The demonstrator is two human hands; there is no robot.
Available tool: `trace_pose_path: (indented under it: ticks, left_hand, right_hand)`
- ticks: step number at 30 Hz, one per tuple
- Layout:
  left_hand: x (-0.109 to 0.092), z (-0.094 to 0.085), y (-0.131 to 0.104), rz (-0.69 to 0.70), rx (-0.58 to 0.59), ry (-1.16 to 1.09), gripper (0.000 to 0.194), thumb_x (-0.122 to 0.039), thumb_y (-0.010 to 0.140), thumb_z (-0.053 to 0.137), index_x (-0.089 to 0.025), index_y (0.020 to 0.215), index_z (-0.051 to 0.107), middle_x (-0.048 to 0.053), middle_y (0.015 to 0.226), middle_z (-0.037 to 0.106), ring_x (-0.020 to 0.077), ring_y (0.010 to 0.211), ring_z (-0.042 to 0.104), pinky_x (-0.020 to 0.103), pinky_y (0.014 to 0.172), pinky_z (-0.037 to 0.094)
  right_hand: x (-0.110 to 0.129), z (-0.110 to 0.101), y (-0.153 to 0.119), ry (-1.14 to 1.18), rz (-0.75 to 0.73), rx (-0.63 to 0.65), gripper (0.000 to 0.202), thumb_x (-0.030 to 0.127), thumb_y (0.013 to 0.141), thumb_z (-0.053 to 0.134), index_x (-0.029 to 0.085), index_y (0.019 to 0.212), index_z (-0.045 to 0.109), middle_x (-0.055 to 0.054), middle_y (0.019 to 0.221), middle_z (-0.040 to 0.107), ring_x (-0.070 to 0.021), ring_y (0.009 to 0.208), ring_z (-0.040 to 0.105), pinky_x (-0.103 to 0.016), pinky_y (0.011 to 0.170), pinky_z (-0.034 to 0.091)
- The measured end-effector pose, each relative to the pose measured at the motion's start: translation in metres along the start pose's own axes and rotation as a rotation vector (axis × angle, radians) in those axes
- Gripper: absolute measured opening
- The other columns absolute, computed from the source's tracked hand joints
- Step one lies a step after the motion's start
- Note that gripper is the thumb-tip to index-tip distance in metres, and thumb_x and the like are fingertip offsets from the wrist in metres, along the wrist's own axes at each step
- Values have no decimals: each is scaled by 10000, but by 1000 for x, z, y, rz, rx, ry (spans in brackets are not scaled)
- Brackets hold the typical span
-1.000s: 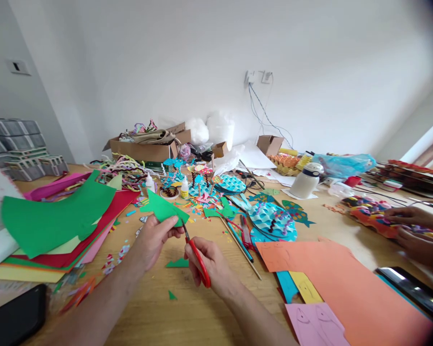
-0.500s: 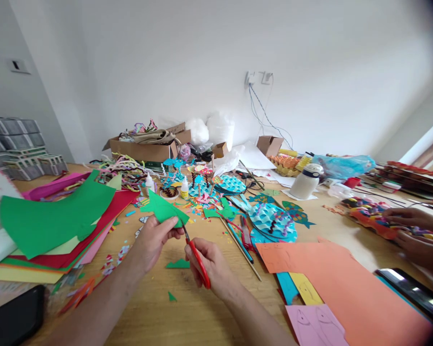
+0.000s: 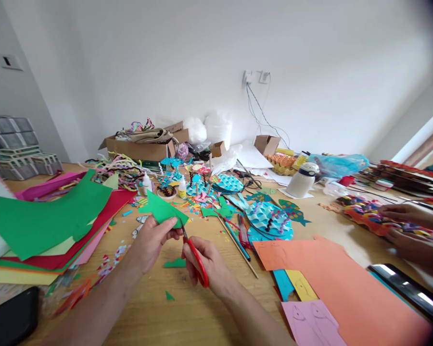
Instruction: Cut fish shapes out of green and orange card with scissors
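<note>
My left hand [image 3: 159, 235] pinches a piece of green paper [image 3: 162, 206] between thumb and fingers, above the middle of the table. Red-handled scissors [image 3: 198, 264] are gripped in my right hand [image 3: 205, 262], their blades at the paper's right end. Below them on the wood lie a green offcut [image 3: 175, 263] and a small green scrap [image 3: 169, 295]. Blue wavy paper craft [image 3: 269, 216] sits to the right of my hands, near a pencil and a thin stick [image 3: 240, 247].
Coloured paper sheets [image 3: 54, 216] are stacked on the left beside a phone [image 3: 12, 312]. Orange paper [image 3: 332, 274] spreads at right, with another phone [image 3: 407, 288]. Another person's hands [image 3: 407, 226] work at far right. Glue bottles [image 3: 182, 187] and a white bottle [image 3: 303, 180] stand farther back.
The whole view has shifted slightly, so things appear a little farther left. Both hands keep nearly the same pose, with the scissors still at the green paper.
</note>
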State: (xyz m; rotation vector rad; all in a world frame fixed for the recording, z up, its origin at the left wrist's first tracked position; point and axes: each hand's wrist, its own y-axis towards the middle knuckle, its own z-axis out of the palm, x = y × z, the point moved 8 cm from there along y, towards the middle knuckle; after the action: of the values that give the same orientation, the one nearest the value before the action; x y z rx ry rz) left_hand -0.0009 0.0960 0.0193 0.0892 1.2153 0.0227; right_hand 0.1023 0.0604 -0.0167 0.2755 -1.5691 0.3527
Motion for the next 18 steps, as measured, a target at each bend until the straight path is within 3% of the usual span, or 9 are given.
trace_pose_path:
  ticks: [18]
  left_hand:
    - [2,-5,-6,-13,6,-10,92,-232,616,690,-155,593,645,-2,552,655,138,525,586,250,516,462]
  right_hand:
    - [-3,3,1,4,5,-5,425,589,761,501,192,632,425,94,382,377,-57,297,340,-173,316,245]
